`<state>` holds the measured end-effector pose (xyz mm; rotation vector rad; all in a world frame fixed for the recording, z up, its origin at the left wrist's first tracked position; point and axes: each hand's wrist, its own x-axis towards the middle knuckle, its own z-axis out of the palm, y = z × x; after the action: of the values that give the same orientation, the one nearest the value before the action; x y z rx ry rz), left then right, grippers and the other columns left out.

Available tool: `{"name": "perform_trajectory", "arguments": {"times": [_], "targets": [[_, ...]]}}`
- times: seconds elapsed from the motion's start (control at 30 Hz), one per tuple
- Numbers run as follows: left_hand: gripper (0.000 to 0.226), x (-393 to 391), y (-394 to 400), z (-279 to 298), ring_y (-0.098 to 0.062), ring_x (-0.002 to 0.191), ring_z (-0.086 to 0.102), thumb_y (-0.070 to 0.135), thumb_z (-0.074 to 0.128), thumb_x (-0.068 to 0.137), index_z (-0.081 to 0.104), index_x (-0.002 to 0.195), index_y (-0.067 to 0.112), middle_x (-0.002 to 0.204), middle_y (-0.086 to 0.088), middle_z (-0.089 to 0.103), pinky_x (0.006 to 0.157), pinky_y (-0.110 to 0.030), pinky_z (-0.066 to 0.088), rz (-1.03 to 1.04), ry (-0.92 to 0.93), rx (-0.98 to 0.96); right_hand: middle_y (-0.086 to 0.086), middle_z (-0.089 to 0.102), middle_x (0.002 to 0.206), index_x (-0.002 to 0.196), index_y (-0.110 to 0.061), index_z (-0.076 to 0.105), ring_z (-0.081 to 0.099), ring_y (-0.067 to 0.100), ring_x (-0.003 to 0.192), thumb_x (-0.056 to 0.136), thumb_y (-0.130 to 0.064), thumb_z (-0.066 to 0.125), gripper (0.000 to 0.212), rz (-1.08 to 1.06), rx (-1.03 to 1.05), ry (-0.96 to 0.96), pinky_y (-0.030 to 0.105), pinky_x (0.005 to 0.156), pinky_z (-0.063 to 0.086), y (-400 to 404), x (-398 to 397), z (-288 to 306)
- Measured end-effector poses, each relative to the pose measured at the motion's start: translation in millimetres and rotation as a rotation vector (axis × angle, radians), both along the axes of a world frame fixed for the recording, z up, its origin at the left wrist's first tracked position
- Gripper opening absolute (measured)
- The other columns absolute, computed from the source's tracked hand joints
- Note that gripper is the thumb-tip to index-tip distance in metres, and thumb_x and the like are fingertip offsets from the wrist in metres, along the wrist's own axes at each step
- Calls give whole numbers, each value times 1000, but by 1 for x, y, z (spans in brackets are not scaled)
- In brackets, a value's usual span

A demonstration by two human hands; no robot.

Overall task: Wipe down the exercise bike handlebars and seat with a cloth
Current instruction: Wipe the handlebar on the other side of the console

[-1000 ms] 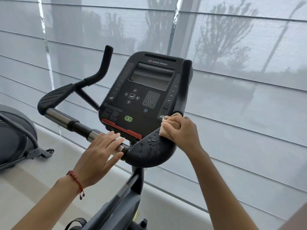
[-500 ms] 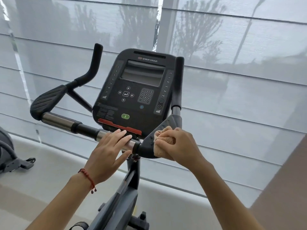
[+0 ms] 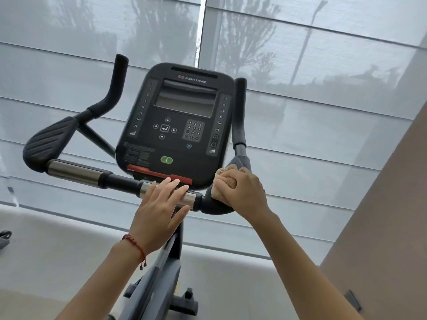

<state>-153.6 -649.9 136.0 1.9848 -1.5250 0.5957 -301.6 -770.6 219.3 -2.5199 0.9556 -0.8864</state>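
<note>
The exercise bike's black handlebars (image 3: 76,172) run across the middle, with a flat pad on the left and chrome sections on the crossbar. My right hand (image 3: 245,192) grips a tan cloth (image 3: 225,183) bunched against the right handlebar pad (image 3: 213,207), below the upright right grip. My left hand (image 3: 159,209) rests with straight fingers on the chrome bar just left of that pad. The seat is out of view.
The black console (image 3: 182,125) stands between the two upright grips. The bike's grey frame post (image 3: 159,280) drops below my hands. Grey window blinds (image 3: 323,112) fill the background, a beige wall (image 3: 392,227) stands at right, and part of another machine (image 3: 4,236) shows at the far left.
My right hand slid the cloth along the right pad, nearer its bend. My head has tilted and moved right, so the bike sits lower left in view. My left hand stays on the bar.
</note>
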Motion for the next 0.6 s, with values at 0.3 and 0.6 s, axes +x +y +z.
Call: {"name": "perform_trajectory", "arguments": {"times": [0.3,0.6], "targets": [[56,1,-3,-4,-27,126,36,50,17,96,48,127,14,128,-12,54,106,-44,17,5,-1,-23,0,59,91,96,-28,69,57,20,86,80,-43,60,23,152,-25,28,39,78,50,9,-5,-7],[55,1,-2,-6,-25,126,35,49,16,97,46,129,15,128,-10,53,106,-44,17,2,12,-37,-5,67,100,93,-32,70,57,17,97,78,-46,63,21,152,38,72,38,85,46,-18,4,16]]}}
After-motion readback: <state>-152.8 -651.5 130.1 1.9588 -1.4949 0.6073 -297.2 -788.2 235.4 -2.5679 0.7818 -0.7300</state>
